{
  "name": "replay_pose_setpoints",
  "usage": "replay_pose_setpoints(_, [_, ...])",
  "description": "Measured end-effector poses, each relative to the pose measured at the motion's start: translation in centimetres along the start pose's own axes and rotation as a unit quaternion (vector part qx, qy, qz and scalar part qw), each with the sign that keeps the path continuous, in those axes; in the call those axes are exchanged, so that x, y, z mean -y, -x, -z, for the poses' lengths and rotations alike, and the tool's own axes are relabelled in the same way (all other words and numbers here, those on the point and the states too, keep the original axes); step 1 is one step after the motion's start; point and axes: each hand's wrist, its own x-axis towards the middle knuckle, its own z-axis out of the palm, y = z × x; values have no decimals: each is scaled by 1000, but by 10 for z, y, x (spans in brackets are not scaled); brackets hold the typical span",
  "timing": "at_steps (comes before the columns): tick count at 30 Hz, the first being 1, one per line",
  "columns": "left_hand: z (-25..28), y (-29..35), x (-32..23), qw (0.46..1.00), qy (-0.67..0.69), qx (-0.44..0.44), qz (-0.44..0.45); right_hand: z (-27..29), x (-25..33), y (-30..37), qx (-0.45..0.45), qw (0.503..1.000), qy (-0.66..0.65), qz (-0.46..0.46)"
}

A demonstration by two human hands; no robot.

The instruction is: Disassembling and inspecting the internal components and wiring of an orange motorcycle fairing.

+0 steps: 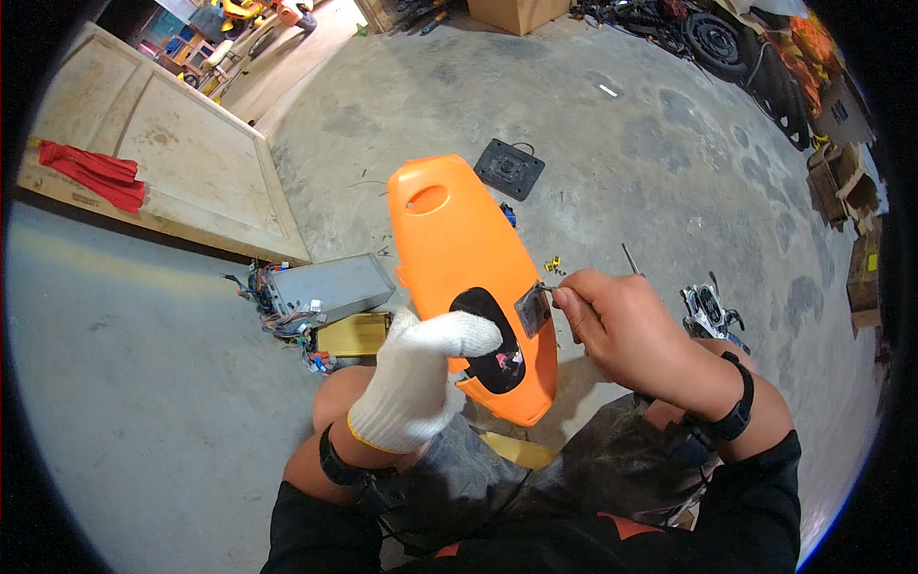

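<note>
While left hand (417, 368) holds orange shell (459, 239), stained concrete floor (612, 153), pale door (196, 158)

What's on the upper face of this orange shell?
The orange shell bears a black oval patch and a gray rectangular piece near the right hand. Whatever the gloved left hand covers is hidden.

- Your white-gloved left grip (413, 368) is closed, its thumb (469, 333) stretched to the right.
- Your bare right grip (617, 320) pinches, thumb against curled forefinger.
- Left wrist (363, 448) lies below-left of its grip; right wrist (706, 385), below-right.
</note>
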Motion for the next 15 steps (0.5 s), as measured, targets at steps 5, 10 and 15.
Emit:
replay_pose_setpoints(5, [25, -3, 12, 929, -353, 37, -103, -4, -8, 3, -25, 991, 90, 92])
replay_pose_setpoints(10, [9, 1, 0, 980, -192, 32, -33, 0, -7, 6, -20, 966, 193, 169])
replay_pose_setpoints(15, [28, -2, 5, 997, -70, 24, -4, -11, -7, 1, -85, 963, 173, 187])
